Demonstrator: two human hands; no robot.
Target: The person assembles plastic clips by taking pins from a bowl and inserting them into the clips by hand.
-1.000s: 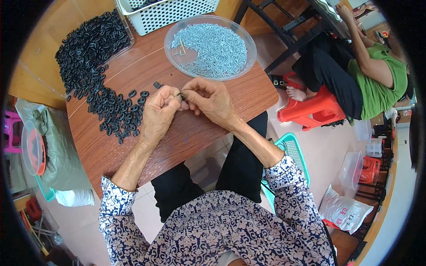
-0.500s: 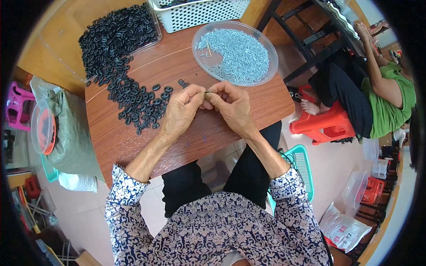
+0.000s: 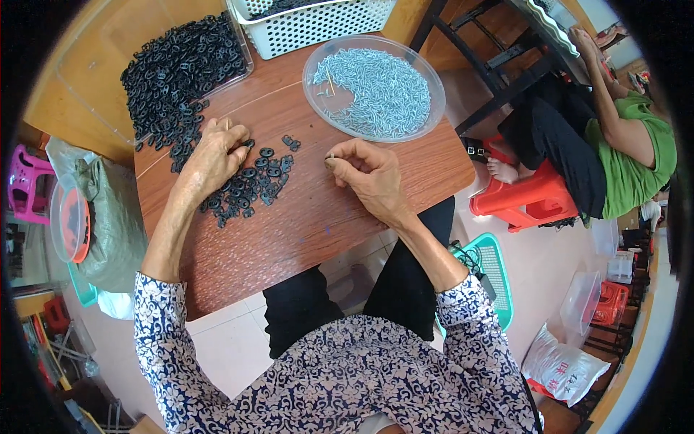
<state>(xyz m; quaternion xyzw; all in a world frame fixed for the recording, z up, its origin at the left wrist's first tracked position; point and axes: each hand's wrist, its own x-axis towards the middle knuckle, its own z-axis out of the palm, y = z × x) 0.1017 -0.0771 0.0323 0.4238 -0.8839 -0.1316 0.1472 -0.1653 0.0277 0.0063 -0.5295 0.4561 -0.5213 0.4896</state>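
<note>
My left hand [image 3: 217, 153] is over the loose cluster of black oval plastic pieces [image 3: 253, 181], thumb and finger pinched at one black oval piece [image 3: 248, 143]. To the right, above the bare wood, my right hand [image 3: 372, 177] has thumb and forefinger pressed together on something tiny that I cannot make out. Between the hands, slightly farther off, two black pieces [image 3: 291, 142] lie side by side. Small silvery screws [image 3: 390, 90] fill much of a round clear tray [image 3: 438, 108] beyond my right hand, with a thin yellowish stick [image 3: 330, 81] among them.
A large heap of black pieces [image 3: 184, 65] spills from a clear container at the back left. Behind stands a white perforated basket [image 3: 318, 32]. A person in green [image 3: 629, 159] sits at right near a red stool [image 3: 520, 199]. A stuffed sack [image 3: 116, 217] stands left of the table.
My hands, together over the middle before, are now apart. The left has moved left to the black pieces; the right has shifted only slightly and stays pinched.
</note>
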